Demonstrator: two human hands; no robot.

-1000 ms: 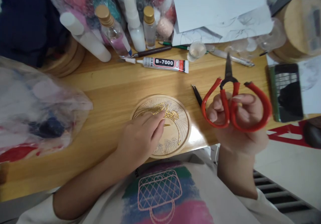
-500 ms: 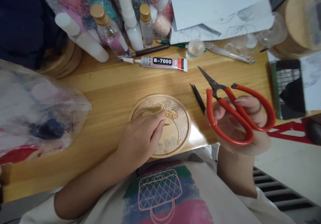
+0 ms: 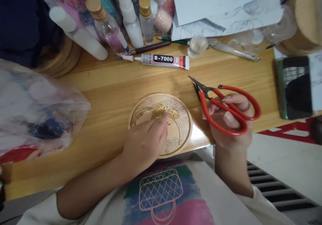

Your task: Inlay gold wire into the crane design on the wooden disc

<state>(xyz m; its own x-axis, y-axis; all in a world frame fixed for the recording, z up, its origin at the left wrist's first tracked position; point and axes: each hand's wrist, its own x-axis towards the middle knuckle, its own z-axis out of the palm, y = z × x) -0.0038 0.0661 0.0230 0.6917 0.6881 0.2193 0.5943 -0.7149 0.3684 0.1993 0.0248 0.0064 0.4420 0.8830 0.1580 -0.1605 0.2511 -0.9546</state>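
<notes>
A round wooden plaque (image 3: 185, 124) lies near the table's front edge, with a raised rim and fine drawn lines. Gold wire (image 3: 172, 112) forms a pattern across its upper middle, and a gold strand curves down its right side. My left hand (image 3: 144, 141) rests over the plaque's lower left, thumb and index finger pressed together at the gold wire; what they pinch, if anything, is hidden. Red-handled scissors (image 3: 218, 104) are in my right hand (image 3: 230, 127), held over the table right of the plaque. Their blades point up and left and look nearly closed, above black tweezers (image 3: 196, 90).
A B-7000 glue tube (image 3: 164, 60) lies beyond the plaque, near a small clear cup (image 3: 198, 45). Bottles (image 3: 110, 30) stand at the back left. A plastic bag (image 3: 45, 100) covers the left side; a phone (image 3: 294, 87) sits at the right. Papers (image 3: 223, 6) lie at the back.
My right hand has moved left with the scissors, bringing the blades over the tweezers. My left hand stays on the plaque, shifted very slightly. The view has tilted a little.
</notes>
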